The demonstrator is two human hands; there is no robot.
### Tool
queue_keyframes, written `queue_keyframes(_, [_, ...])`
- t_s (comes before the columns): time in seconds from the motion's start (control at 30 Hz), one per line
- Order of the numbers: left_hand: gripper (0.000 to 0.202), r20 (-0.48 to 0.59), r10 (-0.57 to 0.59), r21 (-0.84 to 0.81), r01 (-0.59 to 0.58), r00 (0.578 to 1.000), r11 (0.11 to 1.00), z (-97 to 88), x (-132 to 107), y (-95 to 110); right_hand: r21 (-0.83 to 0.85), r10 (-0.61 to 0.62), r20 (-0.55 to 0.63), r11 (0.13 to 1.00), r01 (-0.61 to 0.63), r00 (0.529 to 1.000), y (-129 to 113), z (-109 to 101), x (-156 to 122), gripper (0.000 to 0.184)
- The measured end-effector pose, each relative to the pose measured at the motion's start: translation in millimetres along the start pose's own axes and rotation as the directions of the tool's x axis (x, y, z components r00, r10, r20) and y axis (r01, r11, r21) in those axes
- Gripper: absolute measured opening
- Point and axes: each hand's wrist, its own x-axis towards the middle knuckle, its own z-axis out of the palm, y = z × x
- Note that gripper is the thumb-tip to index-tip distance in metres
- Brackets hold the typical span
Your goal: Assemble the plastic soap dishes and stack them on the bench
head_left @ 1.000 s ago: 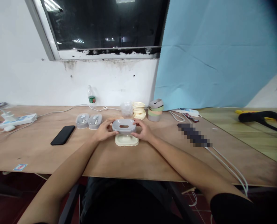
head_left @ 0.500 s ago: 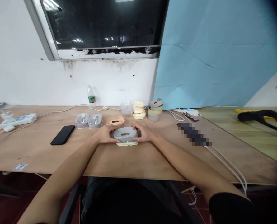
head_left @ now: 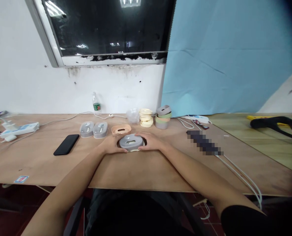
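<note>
A grey oval cover with a slot in its top (head_left: 131,141) rests on the table in front of me. My left hand (head_left: 112,144) grips its left end, and my right hand (head_left: 150,141) closes round its right end. Only a thin rim of a cream base (head_left: 133,150) shows under the cover's front edge. Just behind stands a peach oval cover with a similar slot (head_left: 121,129). Two grey oval pieces (head_left: 87,129) with clear tops sit side by side to the left of it.
Behind my hands are a stack of cream bases (head_left: 146,118), a stack of coloured covers (head_left: 162,122) and clear plastic parts (head_left: 133,116). A phone (head_left: 66,144) lies left; a bottle (head_left: 96,104) stands by the wall. A power strip (head_left: 25,129) and cables occupy the far left.
The grey cover has come down over the cream base, which shows much less now. Both hands keep hold of its ends. The view has tilted slightly upward.
</note>
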Motion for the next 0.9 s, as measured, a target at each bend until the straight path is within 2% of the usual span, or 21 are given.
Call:
queue_keyframes(0.17, [0.087, -0.023, -0.061, 0.008, 0.061, 0.998, 0.998, 4.8, -0.3, -9.3, 0.01, 0.039, 0.001, 0.999, -0.039, 0.999, 9.0, 9.1, 2.2, 0.081])
queue_keyframes(0.33, [0.081, -0.073, -0.112, -0.021, 0.111, 0.991, 0.994, 8.1, 0.3, -10.5, 0.089, 0.075, 0.0, 0.993, -0.075, 0.997, 13.0, 6.9, 2.0, 0.084])
queue_keyframes(0.63, [0.078, -0.012, -0.064, 0.01, 0.065, 0.998, 0.998, 9.0, 1.7, -1.0, 0.094, 0.094, 0.001, 0.991, -0.093, 0.996, 20.7, 5.4, -1.8, 0.083])
queue_keyframes(0.9, [0.085, -0.029, -0.066, -0.021, 0.065, 0.997, 0.998, 16.1, 2.5, -12.5, 0.088, 0.112, 0.011, 0.99, -0.113, 0.994, 20.1, 7.2, -4.8, 0.087])
